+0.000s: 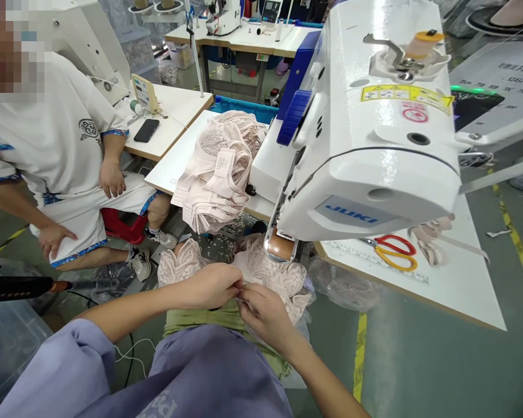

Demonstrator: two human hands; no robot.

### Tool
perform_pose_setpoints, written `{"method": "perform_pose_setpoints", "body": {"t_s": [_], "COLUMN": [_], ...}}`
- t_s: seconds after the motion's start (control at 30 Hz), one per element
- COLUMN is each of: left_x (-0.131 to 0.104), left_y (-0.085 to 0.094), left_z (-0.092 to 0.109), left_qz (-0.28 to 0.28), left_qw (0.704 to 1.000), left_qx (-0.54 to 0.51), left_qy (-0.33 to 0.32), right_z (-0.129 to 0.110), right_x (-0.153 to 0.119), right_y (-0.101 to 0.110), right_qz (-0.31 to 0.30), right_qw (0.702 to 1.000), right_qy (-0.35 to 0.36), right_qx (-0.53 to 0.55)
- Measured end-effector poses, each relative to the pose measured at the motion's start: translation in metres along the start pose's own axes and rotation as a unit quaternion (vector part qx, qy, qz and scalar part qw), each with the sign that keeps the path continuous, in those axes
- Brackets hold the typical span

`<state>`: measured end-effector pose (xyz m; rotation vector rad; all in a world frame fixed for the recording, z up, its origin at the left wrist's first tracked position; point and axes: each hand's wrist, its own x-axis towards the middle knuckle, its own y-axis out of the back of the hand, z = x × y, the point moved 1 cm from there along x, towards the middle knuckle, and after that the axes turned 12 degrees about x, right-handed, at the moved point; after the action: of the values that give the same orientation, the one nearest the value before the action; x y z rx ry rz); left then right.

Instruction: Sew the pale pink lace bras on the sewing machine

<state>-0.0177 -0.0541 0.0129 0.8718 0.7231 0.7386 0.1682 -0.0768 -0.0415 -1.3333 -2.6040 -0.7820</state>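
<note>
My left hand [220,284] and my right hand [261,307] meet above my lap, fingers pinched close together. Something small and pale sits between the fingertips, too small to name. Beige lace bras [181,264] lie across my lap, just behind both hands. Over them juts the white JUKI sewing machine [375,191], its rounded front end close above my right hand. A stack of beige bras [218,168] with a white label rests on the table to the left of the machine.
Red-and-yellow-handled scissors [396,252] and a clear ruler [375,261] lie on the white table [470,284] at right. A seated person [70,139] is at left, near a table with a black phone [147,130]. A black fan [9,278] stands at the left edge.
</note>
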Motion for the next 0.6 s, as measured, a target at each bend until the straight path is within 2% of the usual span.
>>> {"method": "perform_pose_setpoints", "body": {"t_s": [0.07, 0.13, 0.23, 0.3, 0.37, 0.5, 0.6], "left_x": [0.004, 0.009, 0.015, 0.016, 0.016, 0.015, 0.016], "left_y": [-0.003, -0.008, -0.016, -0.017, -0.015, -0.010, -0.013], "left_z": [-0.002, -0.001, 0.005, 0.009, 0.010, 0.003, 0.000], "left_qz": [0.010, 0.037, 0.109, 0.161, 0.183, 0.213, 0.247], "left_qw": [0.999, 0.983, 0.914, 0.881, 0.890, 0.941, 0.951], "left_qx": [-0.053, -0.177, -0.390, -0.444, -0.416, -0.260, -0.185], "left_qy": [0.000, 0.008, 0.032, 0.035, 0.033, 0.018, 0.004], "right_z": [0.000, -0.003, -0.011, -0.016, -0.019, -0.022, -0.024], "right_x": [0.002, 0.005, 0.012, 0.017, 0.020, 0.021, 0.020], "right_y": [0.000, 0.002, 0.009, 0.015, 0.019, 0.025, 0.025], "right_qz": [0.051, 0.106, 0.164, 0.176, 0.174, 0.146, 0.137], "right_qw": [0.995, 0.982, 0.968, 0.970, 0.974, 0.980, 0.981], "right_qy": [-0.052, -0.091, -0.098, -0.086, -0.081, -0.096, -0.107], "right_qx": [0.069, 0.128, 0.161, 0.147, 0.122, 0.095, 0.091]}}
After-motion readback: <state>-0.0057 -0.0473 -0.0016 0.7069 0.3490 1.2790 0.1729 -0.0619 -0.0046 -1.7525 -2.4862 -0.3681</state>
